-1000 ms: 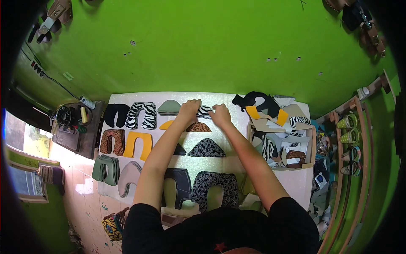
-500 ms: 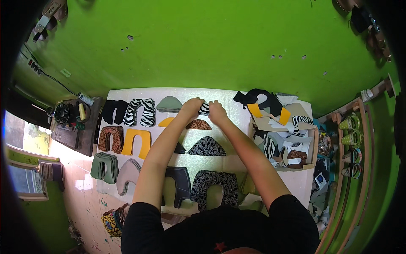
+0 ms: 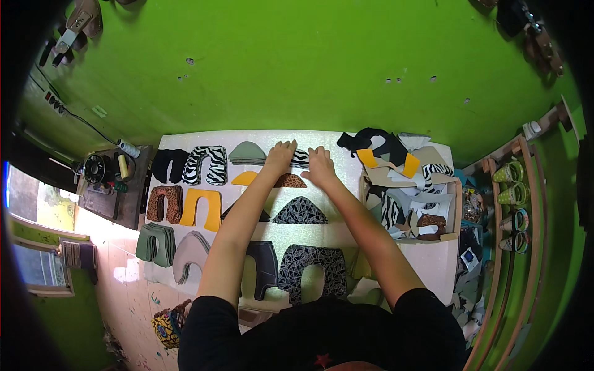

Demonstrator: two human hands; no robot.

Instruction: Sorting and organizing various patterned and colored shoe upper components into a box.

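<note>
At the far middle of the table, a small stack of zebra-print cut pieces (image 3: 301,159) lies between my two hands. My left hand (image 3: 280,159) touches its left end, fingers loosely apart. Against the right end rests my right hand (image 3: 320,166), fingers spread and thumb held away. Both hands partly cover the stack. Just nearer lies a leopard-print half-round piece (image 3: 291,180), and left of it a yellow one (image 3: 245,178), partly behind my left forearm. A grey-green stack of rounded pieces (image 3: 247,152) sits left of my left hand. A black patterned rounded stack (image 3: 300,211) lies nearer me.
U-shaped stacks, among them zebra-print (image 3: 206,164) and yellow (image 3: 201,209), fill the table's left side. A dark U-shaped piece (image 3: 265,269) and a black patterned one (image 3: 314,272) lie near me. A cardboard box (image 3: 456,210) of scraps stands right, beside a shoe rack (image 3: 528,179).
My fingers have loosened and spread from a closer grip at both ends of the zebra-print stack. The stack stays in about the same place; the view has shifted slightly.
</note>
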